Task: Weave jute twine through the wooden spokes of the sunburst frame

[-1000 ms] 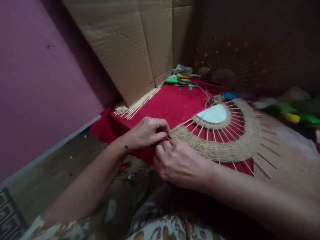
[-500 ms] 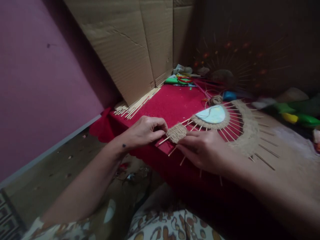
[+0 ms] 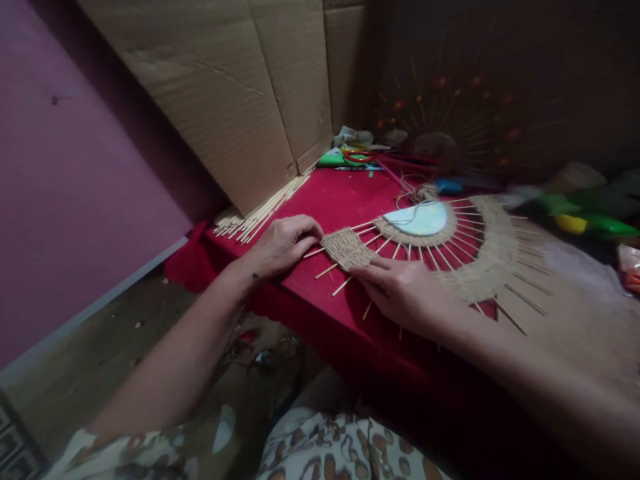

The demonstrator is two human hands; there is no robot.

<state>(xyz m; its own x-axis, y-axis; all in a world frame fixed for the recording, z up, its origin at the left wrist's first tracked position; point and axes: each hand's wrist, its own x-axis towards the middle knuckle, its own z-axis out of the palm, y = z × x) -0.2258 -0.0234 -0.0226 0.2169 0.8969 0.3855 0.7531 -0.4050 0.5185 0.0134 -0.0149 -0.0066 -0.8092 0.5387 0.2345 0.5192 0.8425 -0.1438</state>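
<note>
- My right hand [image 3: 400, 293] lies flat with open fingers, pressing the near edge of the woven fan [image 3: 450, 253] on the red counter [image 3: 340, 200].
- My left hand [image 3: 283, 243] sits just left of the fan's woven end [image 3: 346, 248]; its curled fingertips touch that end, gripping nothing I can see.
- The fan stretches left to right, between my two hands.
- One blue half-circle [image 3: 423, 219] sits in its middle.
- Farther back lie one pile of sticks [image 3: 255, 220] and one cardboard sheet [image 3: 225, 93].
</note>
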